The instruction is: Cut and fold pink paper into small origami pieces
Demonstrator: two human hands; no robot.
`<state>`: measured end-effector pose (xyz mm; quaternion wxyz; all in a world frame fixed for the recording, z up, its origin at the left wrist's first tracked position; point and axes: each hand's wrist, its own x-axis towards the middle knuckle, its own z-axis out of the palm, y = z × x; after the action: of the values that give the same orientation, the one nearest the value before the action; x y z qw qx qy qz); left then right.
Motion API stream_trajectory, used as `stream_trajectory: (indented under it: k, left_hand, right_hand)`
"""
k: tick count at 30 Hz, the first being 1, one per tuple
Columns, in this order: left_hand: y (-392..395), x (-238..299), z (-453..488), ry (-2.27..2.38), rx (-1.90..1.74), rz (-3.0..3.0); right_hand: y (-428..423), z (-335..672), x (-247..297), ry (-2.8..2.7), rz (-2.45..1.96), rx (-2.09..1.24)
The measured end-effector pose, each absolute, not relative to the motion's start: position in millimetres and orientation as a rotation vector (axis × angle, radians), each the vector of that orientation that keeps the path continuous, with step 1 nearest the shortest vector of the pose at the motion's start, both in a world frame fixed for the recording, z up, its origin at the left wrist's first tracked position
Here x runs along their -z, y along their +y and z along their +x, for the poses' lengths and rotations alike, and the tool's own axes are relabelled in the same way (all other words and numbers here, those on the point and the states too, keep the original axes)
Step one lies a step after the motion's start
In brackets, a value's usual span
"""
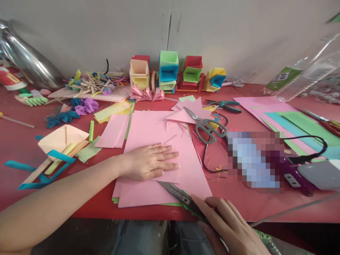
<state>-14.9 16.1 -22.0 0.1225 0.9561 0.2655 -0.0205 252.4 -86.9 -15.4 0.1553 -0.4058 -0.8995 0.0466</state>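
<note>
Several layers of pink paper (154, 124) lay stacked near the front edge of a red table (90, 209), held down by a person's left hand (148, 163). That hand rested flat, palm down and fingers spread, grasping nothing, on a smaller pink sheet (170, 177) atop the stack. At lower right, the right hand (228, 221) was closed around the handle of a utility knife (184, 199). Its blade slanted over the paper, with the tip at the small sheet's lower edge, near the left thumb; whether the tip was under that edge or only against it could not be told.

Grey-handled scissors (208, 127) lay at the stack's upper right, their blades over pink scraps, with pliers (225, 105) just beyond. Narrow pink pieces (113, 131) lay left of the stack, near a peach folded paper (63, 136) and blue strips (62, 156). Colorful paper boxes (168, 72) lined the back by the wall. Sheets of pink, blue and green paper (287, 122) fanned out at right, near a tilted clear bottle (305, 72).
</note>
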Motion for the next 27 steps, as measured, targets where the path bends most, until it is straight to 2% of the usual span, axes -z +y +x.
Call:
stream_trajectory:
  k: [22,27]
  left_hand:
    - [26,15,-13,0.723,0.044,2.831]
    - [24,16,-5,0.841,-0.012,2.868]
  right_hand:
    - [-79,244,10,-2.605,-1.190,-0.223]
    - [-69,257,7,-2.608,-1.178,-0.257]
